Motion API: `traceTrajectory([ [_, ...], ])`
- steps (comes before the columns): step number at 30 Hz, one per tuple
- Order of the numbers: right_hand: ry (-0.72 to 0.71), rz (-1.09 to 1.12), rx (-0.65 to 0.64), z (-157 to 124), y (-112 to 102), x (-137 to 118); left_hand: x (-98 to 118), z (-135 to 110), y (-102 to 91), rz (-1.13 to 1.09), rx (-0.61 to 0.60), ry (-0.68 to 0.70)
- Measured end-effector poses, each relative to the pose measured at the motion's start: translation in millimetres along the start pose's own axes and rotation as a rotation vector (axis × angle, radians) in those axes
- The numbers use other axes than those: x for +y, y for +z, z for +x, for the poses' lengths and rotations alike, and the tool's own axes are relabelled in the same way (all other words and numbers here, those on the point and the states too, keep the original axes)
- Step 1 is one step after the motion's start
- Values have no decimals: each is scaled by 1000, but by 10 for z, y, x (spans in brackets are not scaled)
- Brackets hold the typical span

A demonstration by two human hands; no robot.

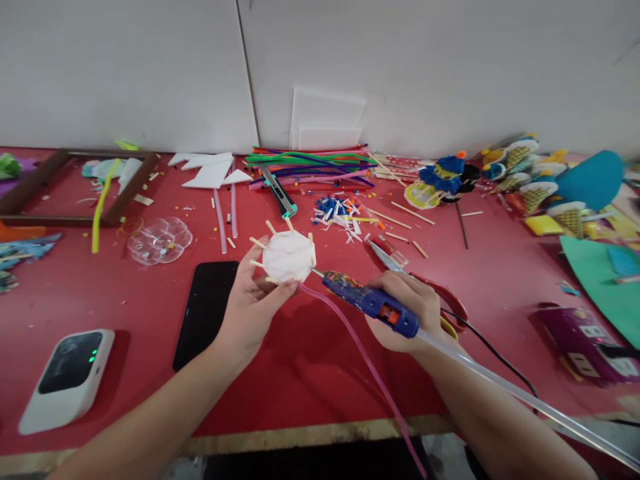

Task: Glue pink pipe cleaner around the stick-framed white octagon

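My left hand [257, 290] is closed on the edge of a white foam disc [287, 257] with several short wooden sticks standing out around its rim. From the lower edge of the disc a pink pipe cleaner [350, 327] trails down past the table's front. My right hand [405, 303] is wrapped round a blue glue gun [367, 300], whose nozzle is at the disc's right edge; whether it touches cannot be made out. A long clear glue stick [500, 373] sticks out of the gun's back end. Red-handled scissors [450, 297] lie partly behind my right hand.
A phone [203, 310] and a white device with a screen [70, 380] lie at left. Behind the disc are a utility knife [277, 193], pipe cleaners [310, 163] and small cut pieces [337, 213]. A purple power strip [583, 340] and a black cord [500, 357] are at right.
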State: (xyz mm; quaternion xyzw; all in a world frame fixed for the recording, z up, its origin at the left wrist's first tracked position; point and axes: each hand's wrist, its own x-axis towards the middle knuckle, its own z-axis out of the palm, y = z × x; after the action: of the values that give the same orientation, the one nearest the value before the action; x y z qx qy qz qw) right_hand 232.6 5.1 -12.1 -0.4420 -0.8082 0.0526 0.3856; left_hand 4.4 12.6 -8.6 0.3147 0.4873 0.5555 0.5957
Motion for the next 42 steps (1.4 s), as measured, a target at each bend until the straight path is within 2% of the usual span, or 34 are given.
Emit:
traceTrajectory([
  [13,7,-20,17,-14,4,19,18,-5,-5,24,24,-13],
  [26,44,-44,39,-18,10,12,58,-8,30,-37,-9,-39],
  [33,67,6,32,8,4,4,32,-2,8,-34,18,-41],
  [42,45,-28,47,11,4,8,20,10,-16,-33,0,-45],
])
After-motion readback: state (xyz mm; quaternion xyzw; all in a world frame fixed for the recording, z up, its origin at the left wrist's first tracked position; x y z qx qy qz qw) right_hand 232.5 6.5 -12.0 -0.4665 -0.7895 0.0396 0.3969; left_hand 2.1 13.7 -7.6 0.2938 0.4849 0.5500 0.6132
